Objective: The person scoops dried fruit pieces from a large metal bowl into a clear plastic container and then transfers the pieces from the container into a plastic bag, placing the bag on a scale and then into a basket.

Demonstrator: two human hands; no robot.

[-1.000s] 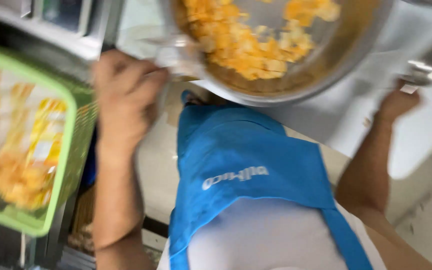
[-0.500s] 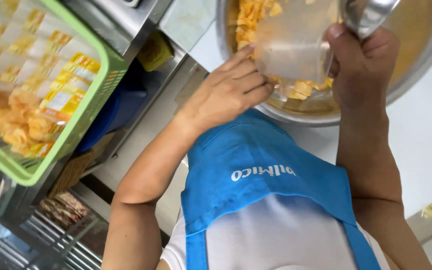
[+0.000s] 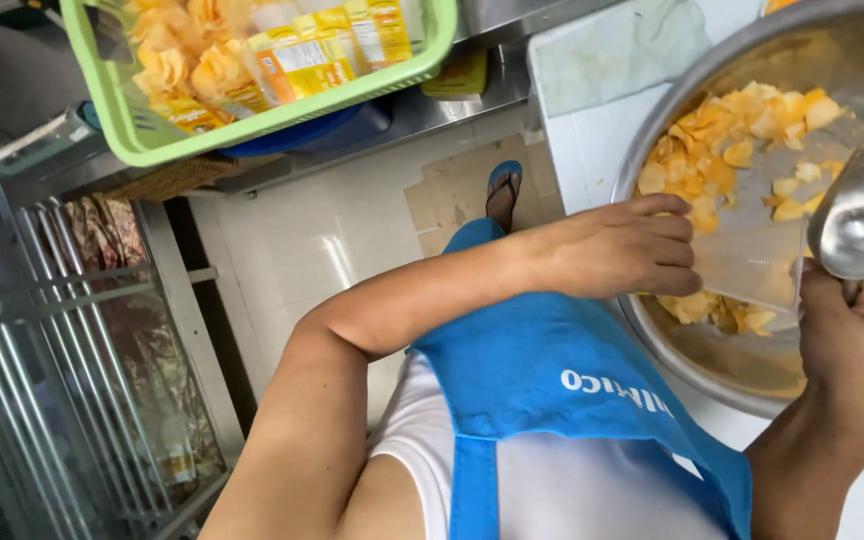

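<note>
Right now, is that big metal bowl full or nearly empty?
Partly filled. The bowl holds a loose heap of yellow chips on one side, while bare metal shows along its wall and bottom.
</note>
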